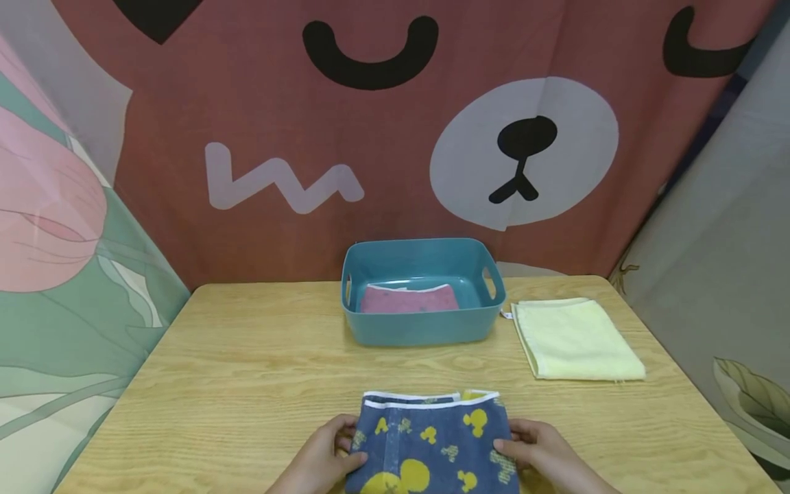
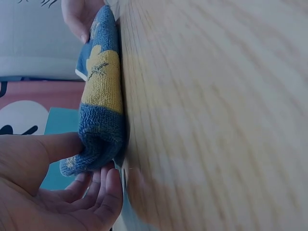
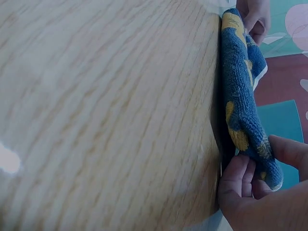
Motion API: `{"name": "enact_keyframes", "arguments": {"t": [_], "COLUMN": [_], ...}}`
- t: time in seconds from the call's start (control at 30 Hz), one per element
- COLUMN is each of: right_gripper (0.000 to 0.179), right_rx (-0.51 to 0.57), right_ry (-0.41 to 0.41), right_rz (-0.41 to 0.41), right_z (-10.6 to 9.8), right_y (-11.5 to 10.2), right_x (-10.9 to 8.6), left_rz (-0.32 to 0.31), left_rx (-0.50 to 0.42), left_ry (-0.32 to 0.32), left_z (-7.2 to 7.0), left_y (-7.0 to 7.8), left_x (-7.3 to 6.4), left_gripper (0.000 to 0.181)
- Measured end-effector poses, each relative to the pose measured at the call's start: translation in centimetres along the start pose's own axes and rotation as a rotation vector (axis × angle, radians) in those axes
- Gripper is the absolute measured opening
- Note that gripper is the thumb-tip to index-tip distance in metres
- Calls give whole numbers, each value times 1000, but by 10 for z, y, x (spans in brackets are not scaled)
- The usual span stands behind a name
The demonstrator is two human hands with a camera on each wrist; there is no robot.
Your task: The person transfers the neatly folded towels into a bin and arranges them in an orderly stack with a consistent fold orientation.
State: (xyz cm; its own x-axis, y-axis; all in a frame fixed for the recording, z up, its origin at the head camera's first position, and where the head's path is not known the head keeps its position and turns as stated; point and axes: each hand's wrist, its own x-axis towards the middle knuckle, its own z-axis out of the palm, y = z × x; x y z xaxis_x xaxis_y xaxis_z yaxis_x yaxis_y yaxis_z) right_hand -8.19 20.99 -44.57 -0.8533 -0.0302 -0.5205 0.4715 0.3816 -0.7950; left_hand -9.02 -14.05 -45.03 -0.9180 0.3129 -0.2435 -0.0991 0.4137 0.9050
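A folded navy towel (image 1: 432,439) with yellow patterns and white edging lies at the front of the table. My left hand (image 1: 327,453) pinches its left side, thumb on top and fingers underneath. On the opposite side my right hand (image 1: 543,456) grips the towel the same way. In the left wrist view the thick folded edge of the towel (image 2: 102,106) runs close along the wood, with the left thumb pressing its near corner. From the right wrist, the towel (image 3: 243,96) shows its rounded fold between the right thumb and fingers.
Behind the towel stands a teal basket (image 1: 422,329) with handle holes, holding a folded pink cloth (image 1: 409,300). To its right a folded pale yellow towel (image 1: 577,341) lies on the wooden table (image 1: 247,357). A printed curtain (image 1: 395,137) hangs along the back edge.
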Motion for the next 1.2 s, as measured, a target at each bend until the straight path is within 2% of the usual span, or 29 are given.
{"name": "enact_keyframes", "arguments": {"t": [0.2,0.27,0.57,0.77,1.07,1.2], "right_gripper": [55,52,46,42,40,41], "right_rx": [59,60,20,22,42,57], "right_ry": [-73,-81,-37,-49,-16,-3], "right_rz": [-73,-91,-142,-164,-178,-199], "right_z": [-3,-4,0,-1,1,0], "right_y": [2,2,-1,-3,-6,-8], "right_x": [-2,-3,-5,-6,-9,-11], "left_rz": [36,30,-8,-28,17,11], "left_rx": [-17,-20,-21,-19,-51,-52], "left_ry": [10,9,5,-7,-3,2], "left_z": [1,1,2,2,2,2], "left_y": [-1,-1,0,3,6,9], "left_x": [-3,-3,0,0,-1,-1], "left_gripper": [38,37,38,38,36,37]}}
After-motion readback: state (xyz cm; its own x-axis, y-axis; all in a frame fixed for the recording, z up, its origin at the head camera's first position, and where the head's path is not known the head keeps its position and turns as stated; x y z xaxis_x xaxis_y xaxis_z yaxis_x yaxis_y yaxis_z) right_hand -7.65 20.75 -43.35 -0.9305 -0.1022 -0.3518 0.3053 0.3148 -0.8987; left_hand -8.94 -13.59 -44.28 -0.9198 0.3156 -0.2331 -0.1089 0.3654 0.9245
